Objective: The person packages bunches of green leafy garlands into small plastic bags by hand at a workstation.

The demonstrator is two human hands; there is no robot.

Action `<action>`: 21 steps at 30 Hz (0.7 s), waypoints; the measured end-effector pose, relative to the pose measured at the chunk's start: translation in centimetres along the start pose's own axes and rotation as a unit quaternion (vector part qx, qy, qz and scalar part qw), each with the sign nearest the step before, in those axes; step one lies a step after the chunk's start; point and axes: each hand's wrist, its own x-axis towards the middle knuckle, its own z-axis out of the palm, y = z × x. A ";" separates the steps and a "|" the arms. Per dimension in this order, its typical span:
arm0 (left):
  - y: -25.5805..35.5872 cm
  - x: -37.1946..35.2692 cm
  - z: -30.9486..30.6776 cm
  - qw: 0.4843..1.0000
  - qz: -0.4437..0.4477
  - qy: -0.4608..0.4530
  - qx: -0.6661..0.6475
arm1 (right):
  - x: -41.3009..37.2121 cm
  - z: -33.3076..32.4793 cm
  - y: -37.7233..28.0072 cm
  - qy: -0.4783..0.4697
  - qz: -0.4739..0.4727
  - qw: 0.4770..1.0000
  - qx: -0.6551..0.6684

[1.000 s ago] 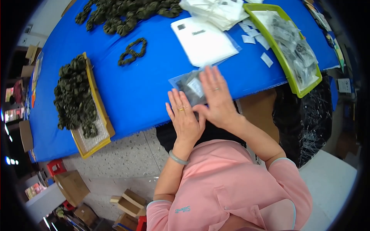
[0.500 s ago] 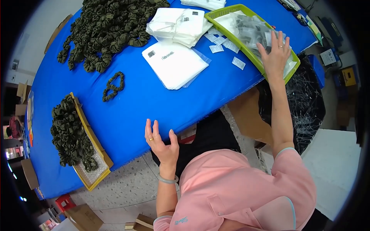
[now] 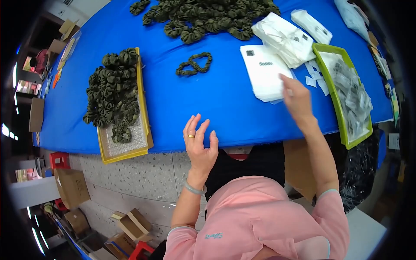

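My left hand [image 3: 201, 145] hovers at the table's front edge, fingers apart and nothing in it. My right hand [image 3: 298, 102] is blurred by motion at the right side of a stack of printed white bags [image 3: 264, 71]; its fingers are too smeared to show whether they hold anything. Two dark green scrunchies [image 3: 194, 65] lie together on the blue cloth, left of the bags. Farther right stands a green tray [image 3: 336, 93] holding clear plastic packets [image 3: 353, 95]. Small white labels [image 3: 318, 78] are scattered between the bags and this tray.
A large pile of dark green scrunchies [image 3: 203, 17] covers the back of the table. At left, a yellow tray [image 3: 145, 117] lined with bubble wrap holds more scrunchies [image 3: 113, 86]. Another white bundle [image 3: 312, 26] lies at back right. Cardboard boxes [image 3: 71, 186] stand on the floor.
My right hand has left the green tray and moved left to the white bags. The left hand stays open near the table edge. The whole view has turned.
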 end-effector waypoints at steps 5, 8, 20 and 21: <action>-1.4 -0.1 -2.2 0.999 -0.020 0.026 0.017 | 8.2 12.0 -8.8 0.039 -0.160 0.980 0.107; -2.6 -0.5 -3.7 0.998 -0.034 0.040 0.032 | 10.0 17.2 -9.8 -0.024 -0.136 0.990 0.036; -5.4 0.7 -7.2 0.993 -0.066 0.084 0.049 | 14.8 16.0 -9.4 -0.048 -0.085 0.985 0.142; -5.4 0.9 -7.3 0.993 -0.068 0.085 0.050 | 15.7 15.7 -9.8 -0.030 -0.059 0.982 0.179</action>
